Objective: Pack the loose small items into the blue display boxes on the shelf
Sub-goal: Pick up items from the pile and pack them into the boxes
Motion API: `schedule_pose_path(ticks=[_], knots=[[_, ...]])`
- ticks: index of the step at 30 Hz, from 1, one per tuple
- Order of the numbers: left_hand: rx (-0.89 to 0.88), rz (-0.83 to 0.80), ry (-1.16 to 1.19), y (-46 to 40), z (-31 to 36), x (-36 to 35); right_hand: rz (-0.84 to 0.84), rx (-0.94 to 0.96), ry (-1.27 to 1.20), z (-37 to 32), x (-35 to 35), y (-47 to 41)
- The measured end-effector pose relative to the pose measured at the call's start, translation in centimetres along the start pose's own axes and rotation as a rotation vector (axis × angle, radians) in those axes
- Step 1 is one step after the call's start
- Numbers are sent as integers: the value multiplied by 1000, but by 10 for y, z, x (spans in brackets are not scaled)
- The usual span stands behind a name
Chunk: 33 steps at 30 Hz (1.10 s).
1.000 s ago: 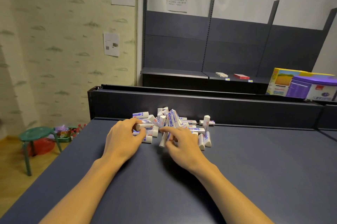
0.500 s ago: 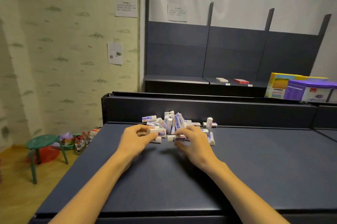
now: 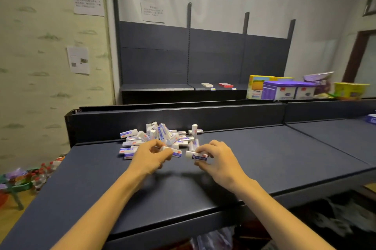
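A heap of small white erasers (image 3: pixel 160 137) in blue-and-white paper sleeves lay on the dark shelf (image 3: pixel 264 160), close against its raised back panel (image 3: pixel 223 117), some stacked on end and others scattered flat toward the left. At the near edge of the heap, a person's left hand (image 3: pixel 149 158) pinched one eraser (image 3: pixel 173 151) between curled fingers and thumb, its red-tipped end pointing right. Just beside it, the right hand (image 3: pixel 218 163) gripped a second eraser (image 3: pixel 196 156) crosswise, thumb beneath and fingers curled over the top, with the two held pieces nearly touching end to end. One eraser (image 3: pixel 194 128) stood upright alone at the right side of the heap, near the back panel. Both forearms stretched in from the lower edge of the picture across the bare front of the shelf. Behind the panel, a yellow carton (image 3: pixel 255 86) and purple-and-white boxes (image 3: pixel 284 89) were lined up at right, with another yellow box (image 3: pixel 350 90) farther along. A dark wall rack (image 3: pixel 203 56) at the rear carried a white packet (image 3: pixel 207 85) and a red packet (image 3: pixel 225 85) on its low ledge. Printed notices (image 3: pixel 89 4) were stuck on the patterned wall at left, and small bottles (image 3: pixel 42 174) sat on the floor near a green stool (image 3: pixel 16 188).
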<state>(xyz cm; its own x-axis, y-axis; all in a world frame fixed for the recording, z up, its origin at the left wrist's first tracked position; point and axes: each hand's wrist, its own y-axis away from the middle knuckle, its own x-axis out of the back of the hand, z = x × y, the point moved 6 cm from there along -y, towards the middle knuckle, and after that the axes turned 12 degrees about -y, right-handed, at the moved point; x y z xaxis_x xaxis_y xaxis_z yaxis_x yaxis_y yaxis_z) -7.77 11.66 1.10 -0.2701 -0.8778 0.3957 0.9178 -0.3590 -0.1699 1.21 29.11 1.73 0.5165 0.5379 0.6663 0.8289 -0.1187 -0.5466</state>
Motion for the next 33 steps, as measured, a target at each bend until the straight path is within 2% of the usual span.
schedule_pose_path(ticks=[12,17,25,33], knots=[[-116,-34,-105,23,72,-89,-26,-14,83,52,101,30],[-131,23,-153,33,96,-136,-61,-5,103,89,147,54],[-200,5,-317,48,138,-244,-104,-31,152,157,220,95],[-339,-64,-373,45,190,-345,-35,-113,175,229,302,121]])
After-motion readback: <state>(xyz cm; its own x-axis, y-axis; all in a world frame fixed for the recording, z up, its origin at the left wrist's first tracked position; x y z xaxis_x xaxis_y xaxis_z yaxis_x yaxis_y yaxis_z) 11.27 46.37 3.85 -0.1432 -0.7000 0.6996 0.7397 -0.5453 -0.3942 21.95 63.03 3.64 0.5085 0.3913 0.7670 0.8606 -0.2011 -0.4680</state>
